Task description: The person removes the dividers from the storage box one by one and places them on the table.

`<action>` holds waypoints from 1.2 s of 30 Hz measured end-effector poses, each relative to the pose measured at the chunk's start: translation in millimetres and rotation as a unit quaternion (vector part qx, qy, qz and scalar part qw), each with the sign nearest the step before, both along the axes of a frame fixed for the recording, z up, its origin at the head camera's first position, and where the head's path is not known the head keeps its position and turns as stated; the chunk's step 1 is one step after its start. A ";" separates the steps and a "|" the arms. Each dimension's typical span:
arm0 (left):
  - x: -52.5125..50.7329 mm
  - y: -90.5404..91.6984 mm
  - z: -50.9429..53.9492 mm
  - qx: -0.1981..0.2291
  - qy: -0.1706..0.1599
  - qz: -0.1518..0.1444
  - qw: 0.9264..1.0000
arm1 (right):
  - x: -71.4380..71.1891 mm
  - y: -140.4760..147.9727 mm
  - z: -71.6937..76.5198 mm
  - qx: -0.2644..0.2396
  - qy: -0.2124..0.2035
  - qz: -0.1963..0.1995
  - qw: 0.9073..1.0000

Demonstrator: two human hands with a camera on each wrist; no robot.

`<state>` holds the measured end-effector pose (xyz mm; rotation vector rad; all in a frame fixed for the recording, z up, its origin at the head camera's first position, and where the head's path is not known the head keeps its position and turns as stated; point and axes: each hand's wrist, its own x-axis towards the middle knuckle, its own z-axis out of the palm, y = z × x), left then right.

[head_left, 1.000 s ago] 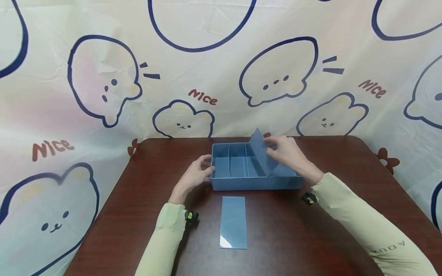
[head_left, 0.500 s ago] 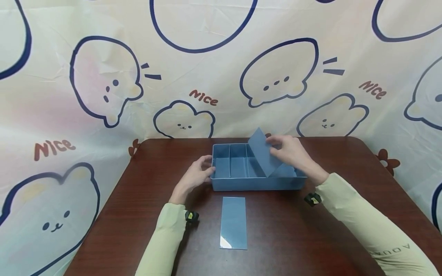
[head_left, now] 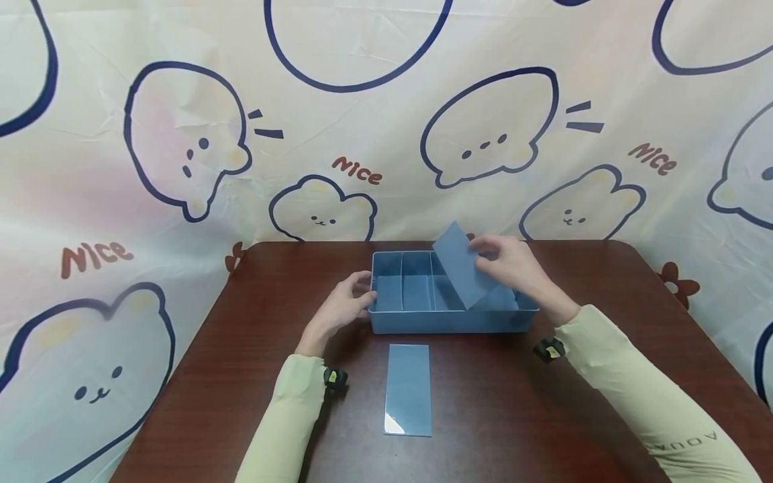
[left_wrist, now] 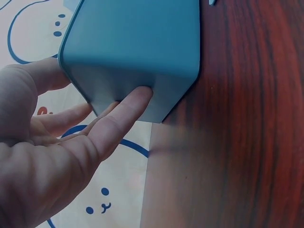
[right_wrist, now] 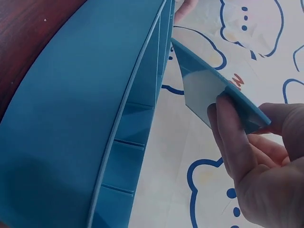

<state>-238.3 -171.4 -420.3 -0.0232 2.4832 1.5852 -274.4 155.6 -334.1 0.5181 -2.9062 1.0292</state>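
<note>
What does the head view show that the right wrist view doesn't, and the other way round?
Head only: the loose panel flat on the table before the blue box, plus both sleeves.
Right wrist only: thin ridges inside the box, seen close.
Both: the box, the table, the held panel pinched by the right hand, the patterned backdrop, and the left hand, just a fragment of it at the right wrist view's top edge.

The tilted panel (head_left: 461, 265) partly hides the box (head_left: 447, 323).
</note>
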 end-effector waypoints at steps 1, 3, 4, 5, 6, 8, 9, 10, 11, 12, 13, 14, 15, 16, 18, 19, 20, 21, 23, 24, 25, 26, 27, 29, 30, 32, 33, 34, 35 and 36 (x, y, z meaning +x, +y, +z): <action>0.0 -0.1 0.3 -0.001 0.001 0.001 1.000 | -0.7 0.4 -0.8 -0.007 -0.002 0.001 1.000; -0.3 -0.1 0.5 -0.001 0.001 0.002 1.000 | -1.9 1.5 -2.8 -0.021 -0.009 0.002 1.000; -0.6 0.0 0.7 -0.001 0.001 0.003 1.000 | -2.2 2.1 -3.8 -0.028 -0.014 0.004 1.000; -0.7 0.0 1.1 -0.002 0.001 0.003 1.000 | -2.7 2.6 -5.0 -0.036 -0.019 0.004 0.999; -0.5 -0.1 1.9 -0.003 0.002 0.003 1.000 | -3.1 2.9 -6.3 -0.043 -0.023 0.005 0.999; -0.4 1.2 0.8 -0.004 0.004 0.002 1.000 | -2.5 5.0 -10.5 -0.054 -0.032 0.005 0.998; -0.3 1.6 0.6 -0.004 0.004 0.002 1.000 | -2.2 6.0 -12.5 -0.061 -0.037 0.006 0.997; -0.3 1.9 0.5 -0.003 0.005 0.002 1.000 | -1.9 6.7 -14.0 -0.066 -0.042 0.006 0.997; -0.4 1.9 0.5 -0.003 0.005 0.002 1.000 | -1.8 7.2 -15.5 -0.073 -0.047 0.005 0.996; -0.7 1.9 0.3 -0.002 0.006 0.002 1.000 | -1.5 7.6 -16.6 -0.078 -0.051 0.004 0.996; -0.8 1.8 0.2 -0.003 0.005 0.002 1.000 | -1.0 7.9 -17.4 -0.082 -0.055 0.003 0.995; -0.9 1.7 0.3 -0.002 0.003 0.003 1.000 | -0.6 8.5 -18.1 -0.089 -0.060 0.003 0.994; -1.4 1.5 0.1 -0.001 0.002 0.004 1.000 | -0.2 8.7 -18.7 -0.094 -0.066 0.003 0.993; -1.5 1.3 -0.1 -0.001 0.001 0.005 1.000 | 0.3 8.7 -19.0 -0.100 -0.071 0.002 0.992; -1.6 1.1 -0.1 -0.002 0.000 0.008 1.000 | 1.9 8.9 -19.6 -0.113 -0.082 0.002 0.990; -1.4 1.0 -0.1 -0.002 -0.001 0.009 1.000 | 2.8 9.3 -19.9 -0.118 -0.088 0.002 0.989; -1.4 1.0 -0.3 -0.003 -0.001 0.009 1.000 | 3.8 9.8 -20.4 -0.125 -0.095 0.002 0.988; -1.4 1.0 -0.4 -0.003 -0.001 0.009 1.000 | 4.9 9.9 -20.7 -0.130 -0.101 0.000 0.986; -1.3 0.9 0.1 -0.004 0.000 0.009 1.000 | 7.2 10.0 -20.2 -0.136 -0.112 -0.003 0.984; -1.3 0.9 0.2 -0.004 0.001 0.008 1.000 | 7.9 10.3 -20.3 -0.139 -0.118 -0.005 0.983; -1.3 0.8 0.2 -0.003 0.002 0.008 1.000 | 8.9 10.5 -20.3 -0.142 -0.123 -0.005 0.982; -1.4 0.8 0.3 -0.003 0.002 0.008 1.000 | 9.6 10.5 -20.5 -0.145 -0.128 -0.006 0.981; -1.4 0.8 0.4 -0.003 0.002 0.007 1.000 | 10.0 10.6 -20.9 -0.148 -0.132 -0.008 0.980; -1.4 0.6 0.3 -0.004 0.003 0.007 1.000 | 10.9 10.9 -22.0 -0.153 -0.138 -0.010 0.979; -1.4 0.5 0.2 -0.005 0.003 0.007 1.000 | 11.1 11.1 -22.6 -0.155 -0.140 -0.012 0.978; -1.3 0.4 0.2 -0.006 0.002 0.007 1.000 | 11.8 11.7 -23.7 -0.158 -0.143 -0.012 0.977; -1.2 0.3 0.2 -0.007 0.002 0.007 1.000 | 11.9 12.2 -24.4 -0.159 -0.145 -0.013 0.976; -1.1 0.3 0.4 -0.006 0.002 0.007 1.000 | 12.2 12.6 -24.8 -0.160 -0.147 -0.014 0.976; -1.1 0.3 0.5 -0.005 0.002 0.007 1.000 | 12.7 12.8 -24.9 -0.162 -0.149 -0.015 0.975; -1.0 0.3 0.6 -0.005 0.001 0.008 1.000 | 12.7 13.6 -25.4 -0.164 -0.152 -0.015 0.975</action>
